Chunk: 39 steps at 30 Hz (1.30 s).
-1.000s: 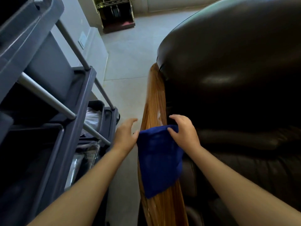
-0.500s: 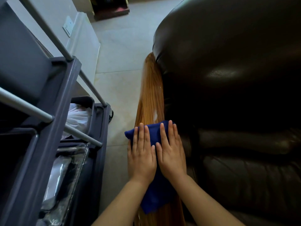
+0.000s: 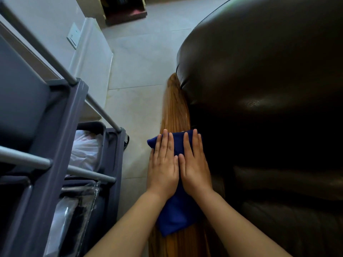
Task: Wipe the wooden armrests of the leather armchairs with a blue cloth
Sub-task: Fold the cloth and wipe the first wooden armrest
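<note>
Dark brown leather armchair (image 3: 269,108), filling the right half of the view; its rounded back rises at upper right and the seat cushions lie in shadow at lower right. Grey service cart (image 3: 55,145), along the left edge, with plastic shelves and pale metal rails (image 3: 44,51) running diagonally; a white bag (image 3: 85,151) sits in a lower bin, and clear plastic sheeting (image 3: 74,210) hangs below it. Pale tiled floor (image 3: 137,71), between cart and armchair, reaching back to a dark-framed piece of furniture at the top edge, too cropped to identify. White wall (image 3: 55,19) behind the cart carries a light switch plate (image 3: 73,37).

Wooden armrest (image 3: 175,108), a long glossy orange-brown rail along the left flank of the armchair, running from the bottom edge of the view up to the chair back. Blue cloth (image 3: 178,210), draped lengthwise over the armrest near its middle, one corner overhanging the outer edge on the floor side.

Left hand (image 3: 163,164) and right hand (image 3: 194,164), both flat and palm-down on the cloth, fingers extended and close together, pointing toward the chair back. The two hands lie side by side with thumbs touching; neither is closed around the cloth, which is pressed beneath the palms. Bare forearms enter from the bottom edge.
</note>
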Available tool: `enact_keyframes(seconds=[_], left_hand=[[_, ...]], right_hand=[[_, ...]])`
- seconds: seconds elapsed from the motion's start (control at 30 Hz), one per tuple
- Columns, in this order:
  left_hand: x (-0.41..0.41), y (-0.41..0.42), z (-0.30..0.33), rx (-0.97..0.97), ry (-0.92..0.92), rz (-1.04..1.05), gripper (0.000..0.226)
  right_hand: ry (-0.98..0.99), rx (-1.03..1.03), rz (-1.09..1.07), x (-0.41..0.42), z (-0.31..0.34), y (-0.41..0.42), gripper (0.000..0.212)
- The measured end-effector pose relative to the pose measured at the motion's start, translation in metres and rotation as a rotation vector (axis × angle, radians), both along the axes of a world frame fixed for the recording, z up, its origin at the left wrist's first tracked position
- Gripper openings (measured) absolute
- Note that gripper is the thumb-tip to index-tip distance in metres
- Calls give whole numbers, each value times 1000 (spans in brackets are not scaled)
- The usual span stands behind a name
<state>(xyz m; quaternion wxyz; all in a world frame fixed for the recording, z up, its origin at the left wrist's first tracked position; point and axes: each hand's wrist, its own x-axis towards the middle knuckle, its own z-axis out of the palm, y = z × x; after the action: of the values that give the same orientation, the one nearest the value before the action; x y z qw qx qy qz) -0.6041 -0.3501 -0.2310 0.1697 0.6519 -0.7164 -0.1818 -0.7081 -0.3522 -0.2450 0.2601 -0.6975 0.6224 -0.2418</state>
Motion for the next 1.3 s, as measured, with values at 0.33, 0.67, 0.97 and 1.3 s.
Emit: enact_keyframes(seconds=[0.33, 0.67, 0.97, 1.3], left_hand=[[6, -79, -5, -40, 193, -31, 56], [15, -78, 14, 32, 172, -117, 60], [27, -71, 16, 105, 101, -226, 68], [35, -117, 28, 129, 211, -188, 76]], right_hand=[[-22, -88, -44, 8, 5, -73, 55], [21, 11, 58, -9, 21, -77, 60], [76, 99, 224, -35, 21, -74, 68], [-67, 67, 156, -32, 16, -93, 64]])
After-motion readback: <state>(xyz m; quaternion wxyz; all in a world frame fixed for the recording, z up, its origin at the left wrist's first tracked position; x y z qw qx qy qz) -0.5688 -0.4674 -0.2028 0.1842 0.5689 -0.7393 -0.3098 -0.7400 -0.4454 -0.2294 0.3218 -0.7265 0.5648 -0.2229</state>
